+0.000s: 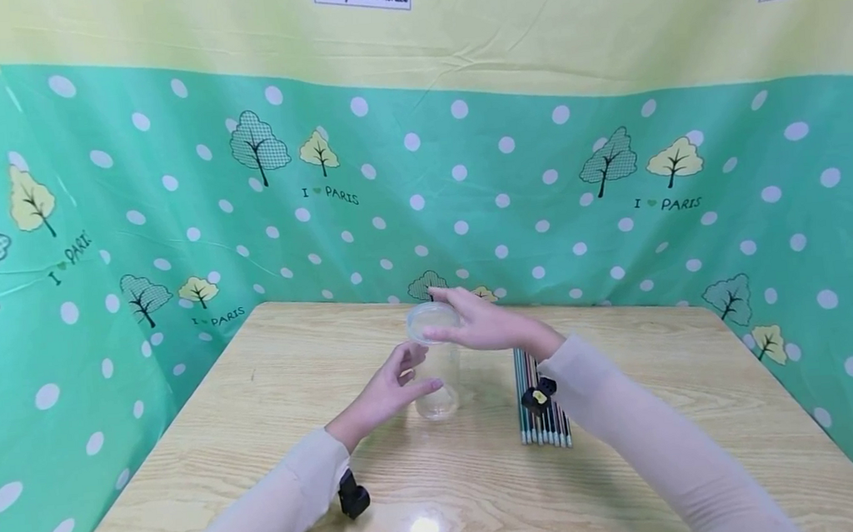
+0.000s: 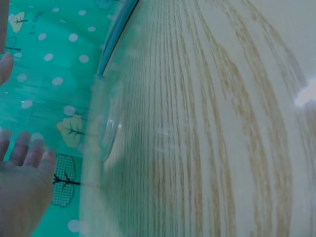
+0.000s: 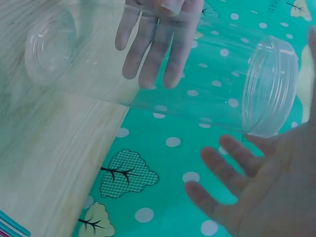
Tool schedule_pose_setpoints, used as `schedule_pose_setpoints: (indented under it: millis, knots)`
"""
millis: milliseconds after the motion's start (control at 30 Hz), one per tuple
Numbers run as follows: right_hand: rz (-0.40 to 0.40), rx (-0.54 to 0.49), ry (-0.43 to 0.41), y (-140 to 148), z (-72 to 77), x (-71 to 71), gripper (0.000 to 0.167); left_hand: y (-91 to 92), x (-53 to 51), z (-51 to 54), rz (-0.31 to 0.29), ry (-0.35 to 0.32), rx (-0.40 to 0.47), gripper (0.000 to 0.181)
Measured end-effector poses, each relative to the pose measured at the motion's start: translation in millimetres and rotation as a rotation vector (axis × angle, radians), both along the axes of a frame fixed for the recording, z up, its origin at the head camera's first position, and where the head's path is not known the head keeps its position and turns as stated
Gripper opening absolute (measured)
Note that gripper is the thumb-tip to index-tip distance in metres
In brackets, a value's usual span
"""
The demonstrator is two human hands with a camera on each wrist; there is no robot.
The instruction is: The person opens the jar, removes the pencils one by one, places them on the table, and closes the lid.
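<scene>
A clear plastic jar [image 1: 437, 399] with a clear round lid [image 1: 431, 322] stands upright on the table. Beside it, my left hand [image 1: 391, 386] reaches round the middle, its thumb toward the front and its fingers on the far side. Those left fingers [image 3: 148, 54] look fairly straight through the jar wall in the right wrist view; firm contact is unclear. Above, my right hand [image 1: 479, 320] is spread at the lid, thumb across the near part and index finger reaching past the far rim. Its other fingers [image 3: 217, 197] are spread apart below the jar's rim in the right wrist view.
Several pencils [image 1: 537, 433] with white ends lie side by side under the right forearm. They rest on a wood-grain table [image 1: 290, 352]. A green and yellow patterned cloth [image 1: 358, 163] hangs behind the table and along its sides.
</scene>
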State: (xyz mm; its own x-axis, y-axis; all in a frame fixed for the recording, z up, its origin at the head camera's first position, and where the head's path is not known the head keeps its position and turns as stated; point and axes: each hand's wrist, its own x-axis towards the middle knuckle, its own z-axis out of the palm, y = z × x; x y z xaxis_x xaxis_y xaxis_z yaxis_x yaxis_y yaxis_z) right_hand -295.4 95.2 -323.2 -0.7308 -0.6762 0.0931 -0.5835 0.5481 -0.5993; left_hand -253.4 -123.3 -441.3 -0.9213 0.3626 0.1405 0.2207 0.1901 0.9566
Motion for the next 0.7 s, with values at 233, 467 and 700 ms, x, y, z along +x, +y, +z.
schedule_pose_setpoints:
  millis: [233,467,700]
  knots:
    - [0.076,-0.101,-0.208,8.8,6.4,-0.4,0.072,0.2,0.5,0.1,-0.006,0.004,0.002,0.072]
    - [0.137,-0.076,-0.241,17.1,9.2,-4.7,0.076,0.7,0.3,-0.3,0.005,-0.002,0.006,0.072]
    - [0.157,-0.070,-0.228,20.2,10.4,-6.7,0.076,2.4,0.5,-0.4,0.017,0.000,0.024,0.073]
